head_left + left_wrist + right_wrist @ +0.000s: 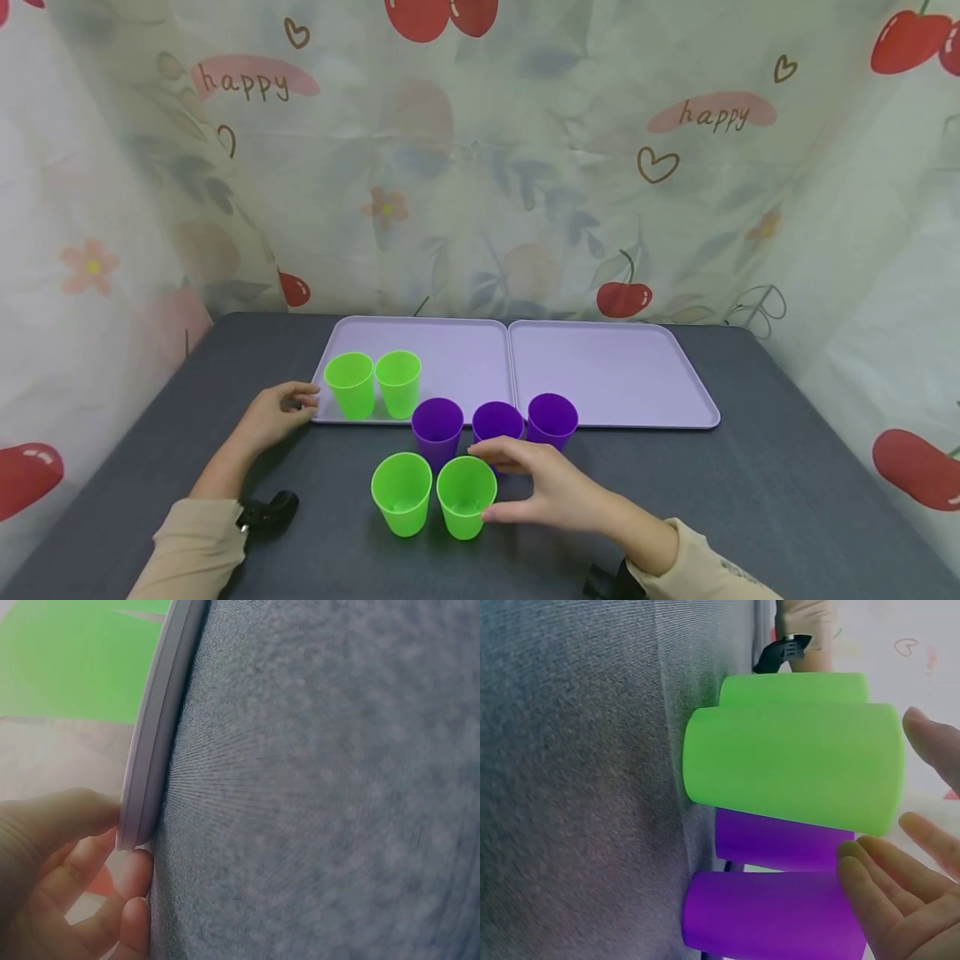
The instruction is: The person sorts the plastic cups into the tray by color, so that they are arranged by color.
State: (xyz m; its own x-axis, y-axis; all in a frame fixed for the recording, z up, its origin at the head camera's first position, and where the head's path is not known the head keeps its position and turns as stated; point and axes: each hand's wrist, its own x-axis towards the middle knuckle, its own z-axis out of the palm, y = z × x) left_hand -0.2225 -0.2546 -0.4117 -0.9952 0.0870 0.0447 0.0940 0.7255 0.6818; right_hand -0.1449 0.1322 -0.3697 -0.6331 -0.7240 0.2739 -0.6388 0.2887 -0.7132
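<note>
Bracketing the rightmost green cup (460,497), midway between the tabletop's (750,500) side edges, the right hand (551,490) has thumb and fingers spread; I'd pinch evenly, clear of the purple cups (437,427). Whether the left hand (273,417) pinches the left tray's (465,367) front-left corner, I can't tell.

Free lane: flat lavender rectangular tray (615,375), centre right, and dark-grey tabletop (780,500) just below it. Blocking: three purple tapered cups (552,419), frame centre; two bright-green tapered cups (402,498), lower centre.
</note>
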